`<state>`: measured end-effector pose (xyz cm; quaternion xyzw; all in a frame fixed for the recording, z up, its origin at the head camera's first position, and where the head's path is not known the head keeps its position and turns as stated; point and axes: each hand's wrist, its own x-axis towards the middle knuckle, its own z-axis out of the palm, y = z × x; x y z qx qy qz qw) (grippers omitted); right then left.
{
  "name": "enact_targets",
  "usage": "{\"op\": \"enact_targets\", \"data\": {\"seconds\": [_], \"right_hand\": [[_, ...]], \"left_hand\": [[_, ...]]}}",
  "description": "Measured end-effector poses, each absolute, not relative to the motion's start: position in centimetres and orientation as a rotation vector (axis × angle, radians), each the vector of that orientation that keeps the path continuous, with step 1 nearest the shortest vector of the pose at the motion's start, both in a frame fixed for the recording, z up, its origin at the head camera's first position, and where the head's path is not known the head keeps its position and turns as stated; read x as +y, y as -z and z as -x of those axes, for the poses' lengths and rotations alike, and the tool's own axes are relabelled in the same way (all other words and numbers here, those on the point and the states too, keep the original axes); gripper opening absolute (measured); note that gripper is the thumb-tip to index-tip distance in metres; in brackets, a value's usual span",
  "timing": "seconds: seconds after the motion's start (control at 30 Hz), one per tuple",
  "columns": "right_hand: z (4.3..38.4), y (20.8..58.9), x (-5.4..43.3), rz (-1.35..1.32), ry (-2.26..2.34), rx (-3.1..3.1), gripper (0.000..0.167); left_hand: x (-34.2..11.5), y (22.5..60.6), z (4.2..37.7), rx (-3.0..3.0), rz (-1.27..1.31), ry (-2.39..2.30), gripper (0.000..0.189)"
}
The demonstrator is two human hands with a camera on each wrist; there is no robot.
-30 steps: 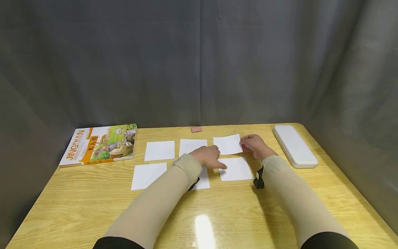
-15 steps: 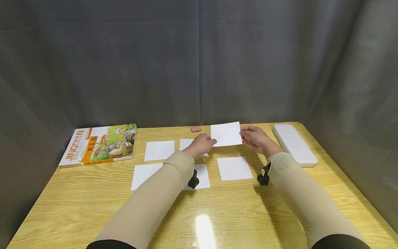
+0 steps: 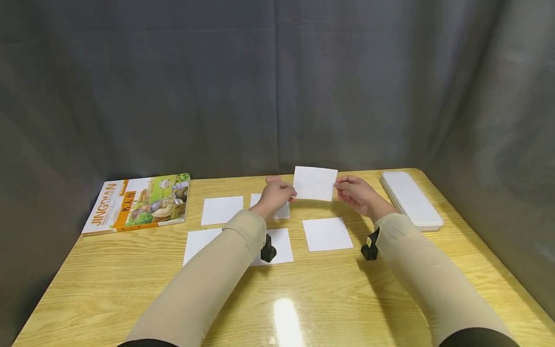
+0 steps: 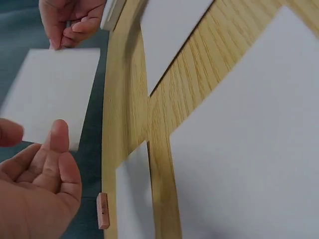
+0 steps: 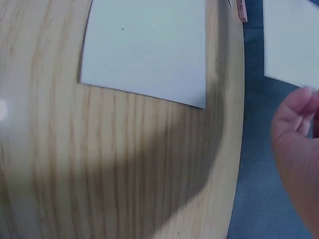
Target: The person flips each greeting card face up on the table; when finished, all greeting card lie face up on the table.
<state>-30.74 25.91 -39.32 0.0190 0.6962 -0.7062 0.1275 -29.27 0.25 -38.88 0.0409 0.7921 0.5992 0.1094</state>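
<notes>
A small white sheet of paper [image 3: 315,183] is held up above the back of the table, facing the head camera. My right hand [image 3: 356,193] pinches its right edge between thumb and fingers, as the left wrist view also shows. At its left edge is my left hand [image 3: 275,196]; in the left wrist view its thumb [image 4: 11,132] and index finger [image 4: 60,135] stand apart, both overlapping the paper. Below the raised sheet another white sheet [image 3: 327,234] lies flat. More white sheets lie to the left, including one sheet [image 3: 222,210] in the back row; my left arm partly covers others.
A magazine [image 3: 143,202] with a colourful cover lies at the back left of the wooden table [image 3: 329,299]. A white oblong case [image 3: 411,197] lies at the back right. A small pink block [image 4: 102,211] sits near the back edge. Grey curtains [image 3: 277,86] surround the table.
The sheet has risen from the back right of the paper rows, both hands moving up with it. Over the last half second, it tilted slightly and the left thumb slid off its face towards its edge.
</notes>
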Motion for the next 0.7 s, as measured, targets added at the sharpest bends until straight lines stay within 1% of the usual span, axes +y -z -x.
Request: {"op": "enact_targets", "data": {"seconds": [0.13,0.2,0.3,0.4,0.43,0.53,0.63,0.7], "right_hand": [[30.7,39.6,26.1,-0.039,2.163,1.859,0.014],[30.7,39.7,26.0,-0.063,2.179,1.828,0.018],[30.7,39.5,25.8,-0.084,2.132,1.872,0.017],[30.7,39.8,25.5,-0.093,2.03,1.991,0.012],[30.8,39.9,25.4,-0.099,2.005,2.017,0.014],[30.9,40.2,25.3,-0.115,1.923,2.101,0.024],[30.9,40.3,25.2,-0.114,1.858,2.157,0.028],[30.9,40.3,25.1,-0.095,1.816,2.191,0.027]], "left_hand": [[0.3,39.3,29.4,2.216,-0.078,-1.901,0.038],[0.2,39.6,29.4,2.21,-0.064,-1.935,0.037],[0.2,39.7,29.6,2.252,-0.073,-1.945,0.03],[0.1,40.0,29.6,2.289,-0.084,-1.949,0.024],[0.1,40.1,29.7,2.286,-0.086,-1.959,0.023],[0.0,40.3,29.7,2.243,-0.073,-1.988,0.033],[-0.3,40.5,29.7,2.206,-0.075,-1.969,0.046],[-0.4,40.5,29.6,2.222,-0.09,-1.917,0.042]]}}
